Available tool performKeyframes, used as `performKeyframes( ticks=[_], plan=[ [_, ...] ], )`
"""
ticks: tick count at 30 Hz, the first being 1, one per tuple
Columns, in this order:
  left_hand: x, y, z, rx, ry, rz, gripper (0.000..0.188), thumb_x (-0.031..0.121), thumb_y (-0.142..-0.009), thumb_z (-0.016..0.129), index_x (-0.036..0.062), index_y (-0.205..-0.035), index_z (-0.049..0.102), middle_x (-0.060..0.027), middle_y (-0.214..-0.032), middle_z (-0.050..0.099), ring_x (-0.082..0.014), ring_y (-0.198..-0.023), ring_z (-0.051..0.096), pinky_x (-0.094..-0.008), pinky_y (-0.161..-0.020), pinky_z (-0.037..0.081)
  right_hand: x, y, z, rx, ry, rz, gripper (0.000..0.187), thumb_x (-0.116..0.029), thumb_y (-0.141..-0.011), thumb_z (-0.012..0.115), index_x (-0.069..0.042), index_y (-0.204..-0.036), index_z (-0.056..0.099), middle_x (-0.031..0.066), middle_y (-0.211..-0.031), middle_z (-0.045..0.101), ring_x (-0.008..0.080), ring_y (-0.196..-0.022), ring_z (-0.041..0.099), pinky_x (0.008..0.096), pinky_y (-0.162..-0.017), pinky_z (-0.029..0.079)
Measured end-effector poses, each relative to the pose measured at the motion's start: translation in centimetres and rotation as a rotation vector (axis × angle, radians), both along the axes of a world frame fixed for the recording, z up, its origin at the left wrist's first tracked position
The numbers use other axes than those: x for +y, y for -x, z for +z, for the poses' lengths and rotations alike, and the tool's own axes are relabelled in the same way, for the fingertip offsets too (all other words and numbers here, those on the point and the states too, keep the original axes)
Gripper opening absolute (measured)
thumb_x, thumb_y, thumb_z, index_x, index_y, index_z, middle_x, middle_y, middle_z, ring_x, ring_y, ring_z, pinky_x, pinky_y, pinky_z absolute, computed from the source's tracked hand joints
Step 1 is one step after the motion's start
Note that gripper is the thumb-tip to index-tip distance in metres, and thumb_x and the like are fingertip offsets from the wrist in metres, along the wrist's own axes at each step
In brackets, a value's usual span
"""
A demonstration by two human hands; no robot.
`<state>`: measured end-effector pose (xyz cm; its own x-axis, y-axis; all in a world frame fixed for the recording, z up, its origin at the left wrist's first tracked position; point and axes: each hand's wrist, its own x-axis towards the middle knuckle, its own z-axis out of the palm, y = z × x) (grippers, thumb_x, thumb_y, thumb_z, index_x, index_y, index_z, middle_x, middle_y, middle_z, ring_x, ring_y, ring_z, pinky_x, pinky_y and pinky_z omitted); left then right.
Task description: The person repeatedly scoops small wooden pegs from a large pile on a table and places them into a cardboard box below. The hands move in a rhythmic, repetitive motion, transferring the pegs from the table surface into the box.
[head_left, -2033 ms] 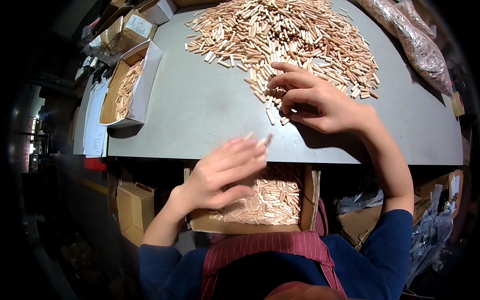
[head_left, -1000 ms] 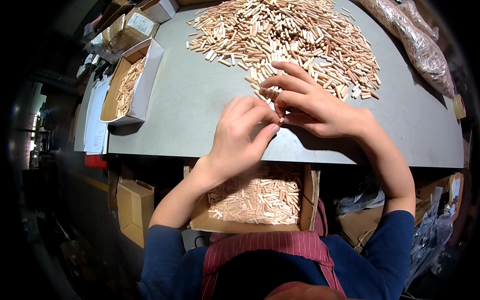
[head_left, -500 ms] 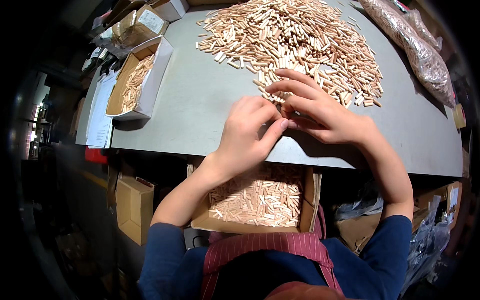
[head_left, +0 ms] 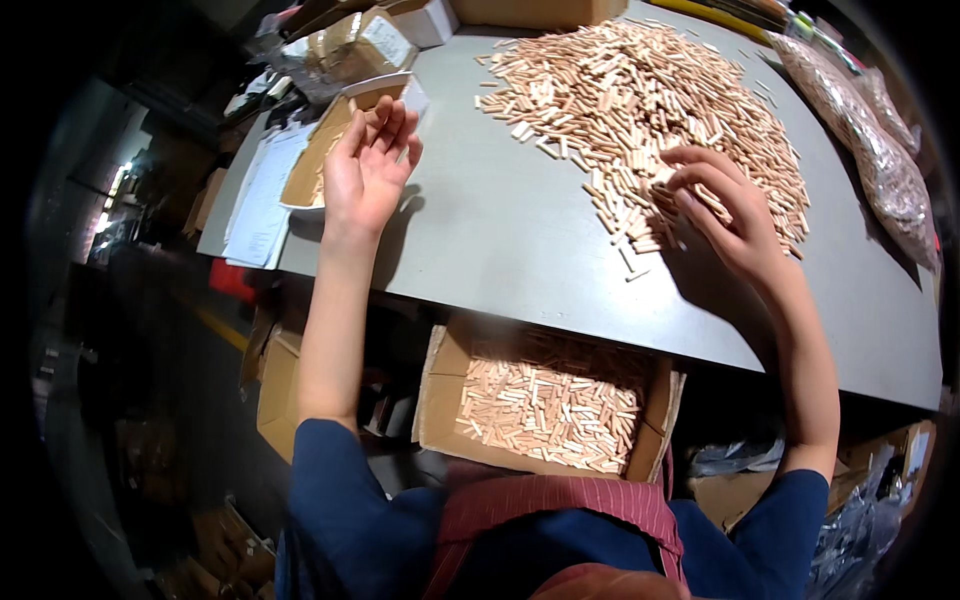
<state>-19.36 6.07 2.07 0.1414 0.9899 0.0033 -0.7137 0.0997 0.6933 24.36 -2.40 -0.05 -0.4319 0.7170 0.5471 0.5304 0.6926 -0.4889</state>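
Note:
A big heap of short wooden dowels [head_left: 640, 110] is spread over the grey table. My right hand [head_left: 735, 215] is at the heap's near right edge, its fingers curved and apart. Whether its fingertips touch the dowels is hard to tell, and I see none gripped. My left hand [head_left: 370, 170] is raised at the small cardboard box [head_left: 309, 165] on the left, palm showing and fingers loosely bent apart, with nothing visible in it. The hand covers part of this box and most of its contents. A few loose dowels [head_left: 632, 268] lie just in front of the heap.
Below the table edge, in front of me, an open carton [head_left: 436, 400] holds many dowels. Filled plastic bags [head_left: 860, 140] lie along the table's right side. Paper sheets [head_left: 262, 205] and a taped package [head_left: 350, 50] are at the left. An empty-looking carton [head_left: 280, 395] stands lower left.
My hands were together at the heap's near edge and have parted. The left moved up and left to the small box; the right moved right over the dowels. The view has shifted.

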Motion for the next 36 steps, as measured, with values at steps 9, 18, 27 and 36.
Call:
performKeyframes(
  ticks=[9,18,27,36],
  plan=[
    [-5.4,-12.1,-4.4,1.381,-0.795,-0.045,0.040,0.023,-0.110,0.055,0.0027,-0.143,0.062,-0.0142,-0.151,0.060,-0.0291,-0.145,0.051,-0.0404,-0.124,0.035,3.7,-4.3,-1.5,0.102,-0.147,-0.326,0.018,-0.013,-0.103,0.064,0.001,-0.113,0.072,0.0137,-0.125,0.074,0.0284,-0.114,0.072,0.0360,-0.099,0.055],
    [-1.1,-19.7,-4.8,1.417,-1.208,-0.040,0.047,0.029,-0.112,0.046,0.0074,-0.153,0.057,-0.0147,-0.163,0.052,-0.0377,-0.155,0.039,-0.0500,-0.127,0.025,5.4,-5.6,-3.4,0.049,-0.006,-0.405,0.021,-0.016,-0.107,0.063,0.000,-0.117,0.072,0.0118,-0.126,0.072,0.0260,-0.117,0.070,0.0354,-0.103,0.052],
    [0.1,-22.1,-5.6,1.545,-1.449,-0.227,0.051,0.030,-0.112,0.049,0.0019,-0.155,0.051,-0.0185,-0.164,0.048,-0.0396,-0.157,0.036,-0.0513,-0.127,0.028,5.9,-6.4,-4.0,0.016,-0.114,-0.327,0.015,-0.010,-0.100,0.067,-0.001,-0.111,0.072,0.0122,-0.118,0.073,0.0310,-0.111,0.071,0.0394,-0.096,0.056],
    [-3.6,-17.7,-4.7,1.515,-1.425,-0.308,0.051,0.024,-0.111,0.050,0.0026,-0.157,0.049,-0.0176,-0.164,0.048,-0.0399,-0.152,0.041,-0.0500,-0.127,0.029,5.3,-6.4,-3.5,-0.057,-0.035,-0.356,0.017,-0.011,-0.102,0.066,-0.002,-0.115,0.073,0.0084,-0.128,0.073,0.0263,-0.118,0.071,0.0366,-0.101,0.055]
  ],
)
